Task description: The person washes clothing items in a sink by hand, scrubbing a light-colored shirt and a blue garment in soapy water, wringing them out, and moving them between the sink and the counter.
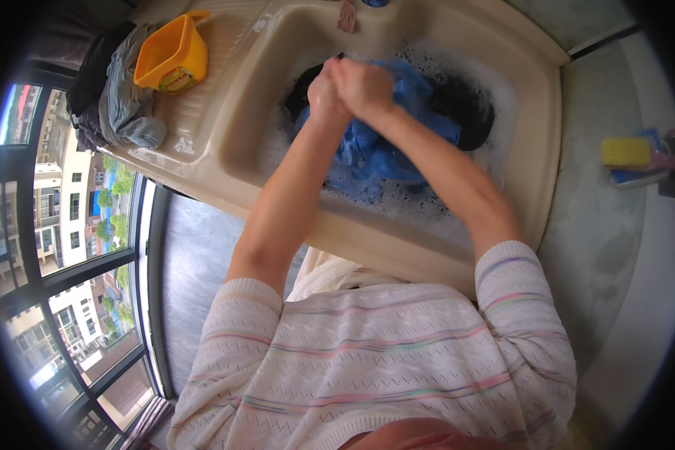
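My left hand [326,93] and my right hand [364,89] are pressed together over the left part of a beige sink basin [242,112]. Both are closed; a small dark bit shows at their upper edge, and whether they grip cloth cannot be told. Below and beside them, wet blue cloth [371,146] lies bunched in soapy water [416,205]. Dark cloth [467,109] floats or lies to its right, and more dark cloth shows left of my hands.
On the ribbed drainboard [202,112] at the left stand a yellow plastic container [194,53] and a heap of grey and black clothes [126,107]. A pinkish cloth strip [346,17] hangs at the basin's far edge. Brushes [627,153] are at the right wall.
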Motion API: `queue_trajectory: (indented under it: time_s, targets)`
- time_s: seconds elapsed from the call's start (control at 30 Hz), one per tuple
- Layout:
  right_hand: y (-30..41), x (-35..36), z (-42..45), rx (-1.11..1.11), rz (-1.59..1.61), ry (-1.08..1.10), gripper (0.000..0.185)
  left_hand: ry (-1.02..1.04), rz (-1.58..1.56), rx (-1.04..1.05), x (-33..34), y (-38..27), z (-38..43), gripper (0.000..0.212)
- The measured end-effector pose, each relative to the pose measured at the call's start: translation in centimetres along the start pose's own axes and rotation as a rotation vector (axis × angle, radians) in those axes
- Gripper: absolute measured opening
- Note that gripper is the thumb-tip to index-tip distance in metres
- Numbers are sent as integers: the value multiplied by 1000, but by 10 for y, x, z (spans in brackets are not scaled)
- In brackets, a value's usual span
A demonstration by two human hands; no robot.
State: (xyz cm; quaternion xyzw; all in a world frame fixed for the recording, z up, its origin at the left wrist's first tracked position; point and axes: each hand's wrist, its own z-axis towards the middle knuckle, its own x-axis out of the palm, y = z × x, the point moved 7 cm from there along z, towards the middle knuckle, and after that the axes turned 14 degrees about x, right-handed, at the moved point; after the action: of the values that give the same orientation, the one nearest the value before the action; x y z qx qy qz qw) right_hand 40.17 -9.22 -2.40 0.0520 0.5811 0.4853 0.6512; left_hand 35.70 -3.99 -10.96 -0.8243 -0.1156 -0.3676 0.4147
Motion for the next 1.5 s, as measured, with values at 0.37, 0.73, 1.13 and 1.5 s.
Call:
queue_trajectory:
  time_s: [0.37, 0.73, 1.13, 1.5]
  targets:
    - [22, 5, -24, -156, 116, 43, 25, 189, 80, 19, -12, -5, 31, 21]
    - [-70, -6, 29, 205, 279, 382, 40, 876, 1388, 339, 55, -25, -28, 20]
    - [-128, -1, -21, 275, 234, 955, 44, 507, 607, 174, 39, -71, 3, 15]
    - [-100, 3, -8, 213, 520, 895, 63, 615, 339, 116, 48, -82, -3, 9]
